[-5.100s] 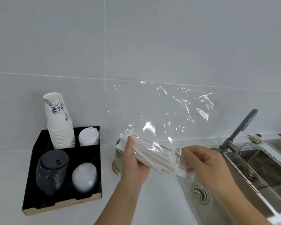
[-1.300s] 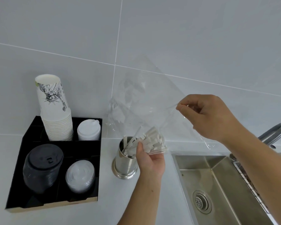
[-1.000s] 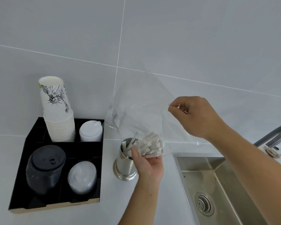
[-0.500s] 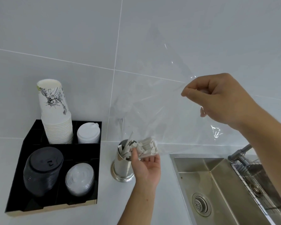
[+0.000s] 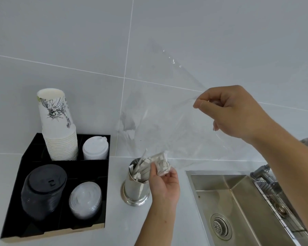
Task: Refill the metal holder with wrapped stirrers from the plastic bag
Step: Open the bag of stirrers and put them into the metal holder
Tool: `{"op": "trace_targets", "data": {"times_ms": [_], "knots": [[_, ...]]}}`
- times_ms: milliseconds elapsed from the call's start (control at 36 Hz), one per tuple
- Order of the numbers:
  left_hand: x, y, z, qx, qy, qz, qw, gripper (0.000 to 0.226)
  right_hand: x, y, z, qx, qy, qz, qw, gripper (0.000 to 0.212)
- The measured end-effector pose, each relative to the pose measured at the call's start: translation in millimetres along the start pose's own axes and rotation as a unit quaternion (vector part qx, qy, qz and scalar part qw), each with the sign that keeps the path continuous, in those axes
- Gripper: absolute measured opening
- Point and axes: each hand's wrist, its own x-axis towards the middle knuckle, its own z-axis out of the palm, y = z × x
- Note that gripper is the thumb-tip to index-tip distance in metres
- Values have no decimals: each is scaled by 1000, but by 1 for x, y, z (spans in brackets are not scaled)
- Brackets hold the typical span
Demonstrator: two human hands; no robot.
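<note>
A shiny metal holder (image 5: pixel 134 189) stands on the white counter between the black tray and the sink. White wrapped stirrers (image 5: pixel 150 166) stick out of its mouth, upright and bunched. My left hand (image 5: pixel 164 186) grips that bunch at the holder's right side. A clear plastic bag (image 5: pixel 167 121) hangs above the stirrers, its lower end still over their tops. My right hand (image 5: pixel 233 110) pinches the bag's upper edge, raised to the right of the holder.
A black tray (image 5: pixel 103 190) at left holds a stack of paper cups (image 5: pixel 58 125), white lids (image 5: pixel 95 148), black lids (image 5: pixel 44 190) and clear lids (image 5: pixel 85 199). A steel sink (image 5: pixel 238 201) with a drain (image 5: pixel 220 226) lies at right. Tiled wall behind.
The stirrers went from lying level in the bag to standing in the holder. My right hand has lifted the bag up and to the right, while my left hand stays on the bunch.
</note>
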Motion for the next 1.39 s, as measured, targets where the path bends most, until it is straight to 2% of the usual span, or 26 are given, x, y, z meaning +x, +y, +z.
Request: {"op": "trace_targets", "data": {"times_ms": [139, 250, 528, 667, 806, 972, 1389], "knots": [[5, 5, 1, 2, 18, 32, 999, 21, 3, 2, 17, -11, -15, -3, 1000, 16], [2, 9, -2, 4, -6, 29, 1000, 31, 5, 4, 21, -18, -29, -1, 999, 16], [-8, 12, -14, 32, 10, 16, 999, 47, 12, -5, -18, 49, 24, -18, 998, 14], [-17, 14, -18, 48, 8, 4, 999, 54, 9, -4, -32, 72, 24, -23, 997, 17], [-24, 13, -21, 63, 5, -7, 998, 52, 1, -3, -42, 71, 29, -23, 997, 18], [-28, 10, -24, 72, 6, -20, 997, 59, -14, 0, -50, 69, 41, -10, 997, 14], [-43, 1, -25, 87, -4, -10, 996, 59, -43, 13, -84, 89, 88, -13, 992, 14]]}}
